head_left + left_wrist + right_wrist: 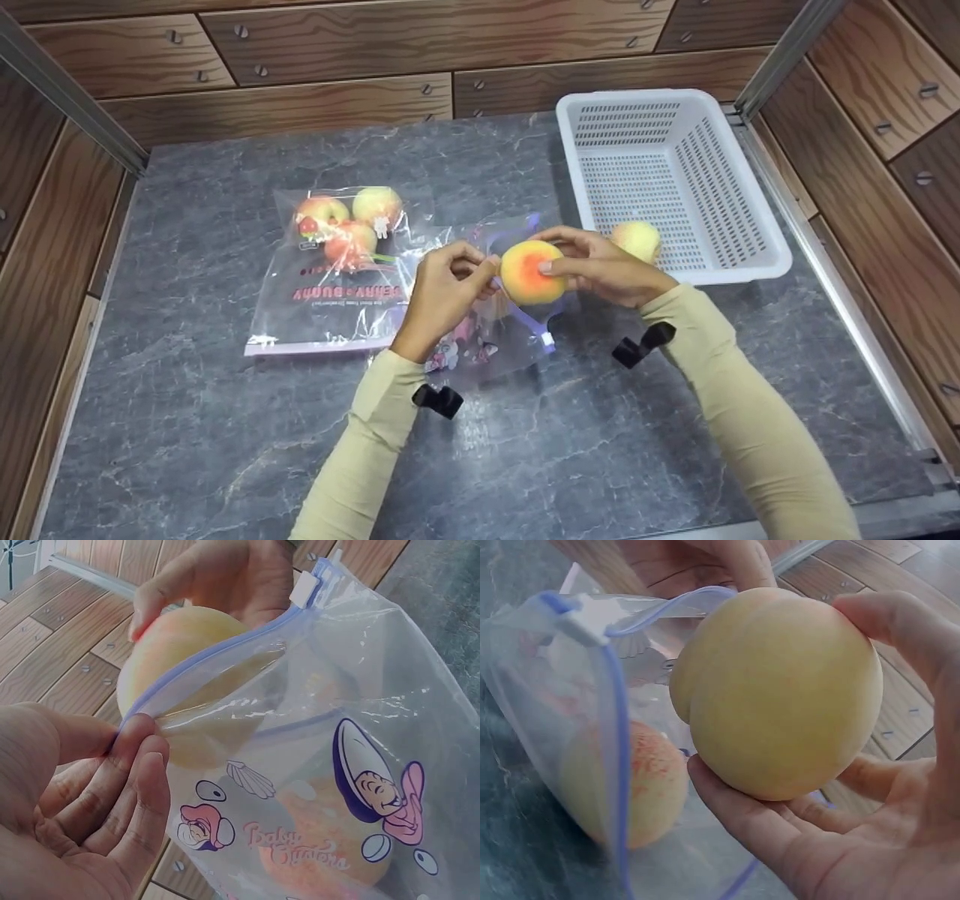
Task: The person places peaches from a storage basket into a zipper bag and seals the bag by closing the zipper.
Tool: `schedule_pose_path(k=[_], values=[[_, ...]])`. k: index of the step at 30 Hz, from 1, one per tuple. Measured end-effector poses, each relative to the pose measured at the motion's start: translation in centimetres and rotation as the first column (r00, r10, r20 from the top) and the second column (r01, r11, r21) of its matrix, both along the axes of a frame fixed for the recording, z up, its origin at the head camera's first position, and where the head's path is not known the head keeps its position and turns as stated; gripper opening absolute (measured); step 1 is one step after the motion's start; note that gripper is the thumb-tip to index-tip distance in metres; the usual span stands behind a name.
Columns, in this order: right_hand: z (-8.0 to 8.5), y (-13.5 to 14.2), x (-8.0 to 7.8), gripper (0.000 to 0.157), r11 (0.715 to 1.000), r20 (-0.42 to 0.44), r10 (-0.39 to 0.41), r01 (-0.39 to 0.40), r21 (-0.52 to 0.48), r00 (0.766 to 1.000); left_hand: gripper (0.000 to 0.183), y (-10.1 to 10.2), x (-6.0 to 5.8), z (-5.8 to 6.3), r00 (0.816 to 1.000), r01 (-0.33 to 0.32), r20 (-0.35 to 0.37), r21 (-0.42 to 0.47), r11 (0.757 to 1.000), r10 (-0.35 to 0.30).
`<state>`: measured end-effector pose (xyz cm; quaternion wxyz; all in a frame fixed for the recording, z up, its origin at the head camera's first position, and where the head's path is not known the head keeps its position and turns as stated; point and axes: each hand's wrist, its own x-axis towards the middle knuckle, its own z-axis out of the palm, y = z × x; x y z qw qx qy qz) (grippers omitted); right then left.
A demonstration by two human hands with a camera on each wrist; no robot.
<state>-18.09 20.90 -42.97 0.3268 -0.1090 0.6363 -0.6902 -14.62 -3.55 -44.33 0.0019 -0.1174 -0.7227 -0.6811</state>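
Note:
My right hand (604,266) holds a yellow peach with a red-orange blush (525,289) between thumb and fingers. The peach sits at the mouth of a clear zip bag (514,356), part of it behind the bag's film in the left wrist view. My left hand (442,292) pinches the purple zip edge of that bag between thumb and fingers. A white slider (303,589) is at one end of the zip, and the mouth gapes. Another peach (656,784) lies inside the bag, which has a "Baby Oysters" print (296,846).
On the left, a second clear bag (281,315) with a pink strip holds three peaches (351,244). A white perforated basket (769,225) stands at the back right, with a pale peach (637,240) at its near left corner. Wood-patterned panels (337,45) enclose the grey marbled table (202,435).

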Motion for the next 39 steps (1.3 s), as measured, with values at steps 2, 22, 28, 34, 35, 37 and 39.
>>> schedule_pose_path(k=[2, 22, 28, 34, 35, 37, 39], values=[[-0.4, 0.0, 0.0, 0.044, 1.0, 0.048, 0.008, -0.007, -0.02, 0.999, 0.016, 0.0, 0.0, 0.0, 1.0, 0.0, -0.005, 0.004, 1.0, 0.0], [-2.3, -1.6, 0.4, 0.056, 0.946, -0.047, 0.238, -0.221, 0.238, 0.97, 0.014, 0.4, 0.1, 0.2, 0.998, 0.057, -0.027, 0.019, 0.998, -0.057], [-2.4, -2.4, 0.6, 0.055, 0.925, -0.178, 0.275, -0.21, 0.316, 0.945, 0.015, 0.5, 0.2, 0.3, 0.998, 0.056, -0.01, 0.022, 0.998, -0.056], [-2.8, -2.9, 0.7, 0.057, 0.918, -0.238, 0.272, -0.177, 0.355, 0.932, 0.013, 0.5, 0.3, 0.5, 0.998, 0.064, -0.016, 0.015, 0.998, -0.064], [-2.9, -3.0, 0.7, 0.058, 0.918, -0.243, 0.274, -0.177, 0.356, 0.931, 0.013, 0.5, 0.4, 0.5, 0.998, 0.068, -0.019, 0.013, 0.998, -0.068], [-3.2, -3.2, 0.7, 0.06, 0.915, -0.262, 0.282, -0.176, 0.363, 0.923, 0.013, 0.5, 0.4, 0.5, 0.997, 0.075, -0.021, 0.009, 0.997, -0.075], [-3.5, -3.4, 0.8, 0.059, 0.91, -0.286, 0.291, -0.171, 0.378, 0.913, 0.013, 0.5, 0.5, 0.5, 0.996, 0.081, -0.025, 0.007, 0.997, -0.081]])
